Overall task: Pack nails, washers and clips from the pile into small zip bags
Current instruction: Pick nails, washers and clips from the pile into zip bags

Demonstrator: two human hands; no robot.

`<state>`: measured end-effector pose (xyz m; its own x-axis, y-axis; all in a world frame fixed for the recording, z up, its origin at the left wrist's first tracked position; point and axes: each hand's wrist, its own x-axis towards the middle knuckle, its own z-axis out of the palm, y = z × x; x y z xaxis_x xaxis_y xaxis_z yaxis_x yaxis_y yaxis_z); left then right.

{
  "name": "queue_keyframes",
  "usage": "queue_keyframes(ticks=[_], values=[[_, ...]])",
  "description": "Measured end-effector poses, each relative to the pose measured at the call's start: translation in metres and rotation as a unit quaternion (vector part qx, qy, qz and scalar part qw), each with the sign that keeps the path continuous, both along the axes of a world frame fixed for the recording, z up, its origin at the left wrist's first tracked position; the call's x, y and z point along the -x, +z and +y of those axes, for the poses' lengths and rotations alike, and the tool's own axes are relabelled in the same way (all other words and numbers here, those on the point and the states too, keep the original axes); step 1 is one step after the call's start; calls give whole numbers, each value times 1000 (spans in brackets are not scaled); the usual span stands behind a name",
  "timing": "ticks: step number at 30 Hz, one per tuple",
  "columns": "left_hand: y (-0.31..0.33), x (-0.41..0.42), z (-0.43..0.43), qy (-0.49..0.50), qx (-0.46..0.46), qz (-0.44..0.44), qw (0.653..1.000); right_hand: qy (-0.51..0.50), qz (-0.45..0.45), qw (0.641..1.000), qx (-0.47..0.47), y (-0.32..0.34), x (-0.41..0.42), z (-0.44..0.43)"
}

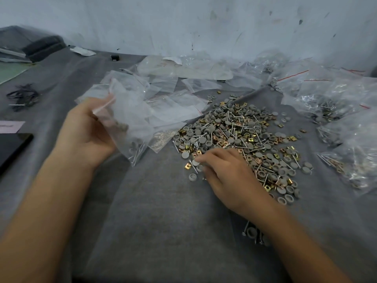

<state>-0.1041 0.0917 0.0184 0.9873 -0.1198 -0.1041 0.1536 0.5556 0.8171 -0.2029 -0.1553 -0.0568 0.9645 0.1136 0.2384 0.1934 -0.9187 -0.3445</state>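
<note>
On the grey cloth-covered table (163, 221), the left hand (87, 127) grips a clear small zip bag (130, 119) near its mouth and holds it raised just left of the pile. A few nails and grey washers lie in its bottom corner. The right hand (226, 176) rests at the near-left edge of the mixed pile of steel nails, grey round washers and brass-coloured clips (244, 135), fingers curled over loose pieces; whether it holds one cannot be told. To the right lie heaped filled clear bags (336, 103); behind the pile lie flat empty bags (179, 103). Assessment: partly done. The pile is large, and the held bag appears barely begun.
</note>
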Motion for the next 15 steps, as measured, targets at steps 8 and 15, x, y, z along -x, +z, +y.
queue_keyframes(ticks=[8,15], values=[[-10,11,-31,-71,-78,19,994,-12,35,992,124,-8,-23,2],[-21,13,-41,-53,-142,12,988,-16,11,995,101,-4,-18,2]])
